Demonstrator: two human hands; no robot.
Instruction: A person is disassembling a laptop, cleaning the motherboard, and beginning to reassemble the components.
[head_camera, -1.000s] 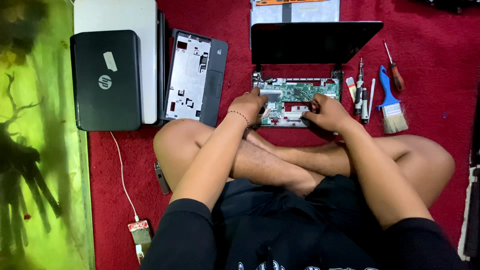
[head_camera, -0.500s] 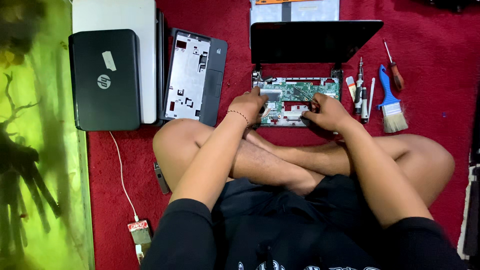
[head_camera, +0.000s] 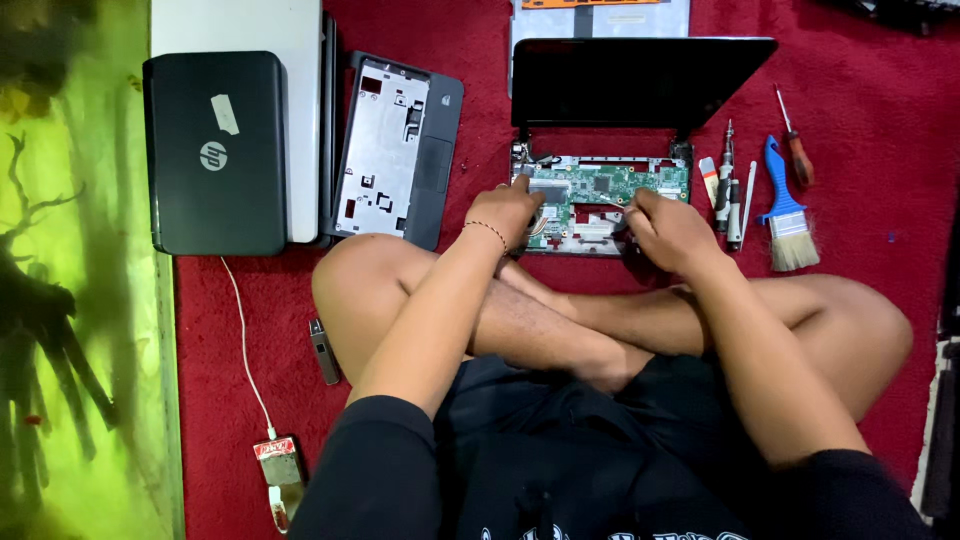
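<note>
Between our two hands lies the opened laptop base (head_camera: 600, 200), its green circuit board (head_camera: 610, 185) bare to view and its dark screen (head_camera: 640, 80) tilted back just beyond our fingertips. Our left hand (head_camera: 512, 208) rests curled on the left end of the board, fingers bent down onto it; whether it pinches anything we cannot tell. Our right hand (head_camera: 668, 228) is closed around a thin metal tool (head_camera: 612, 202) whose tip points leftward onto the board. Judging by how things lie, the stripping down is well along: the keyboard cover (head_camera: 395, 150) is already off and sits face down to the left of our left hand, while the board itself is still seated in the base, so lifting it out seems to be left. Just right of our right hand a row of small tools (head_camera: 728, 185) lies on the red carpet (head_camera: 880, 150), then a blue-handled brush (head_camera: 785, 205) and a red-handled screwdriver (head_camera: 795, 150). Farther left of the cover a closed black laptop (head_camera: 215, 150) rests on a white one (head_camera: 290, 30). Nearer our left knee lie a small dark stick (head_camera: 323, 352) and a white cable (head_camera: 245, 350).
</note>
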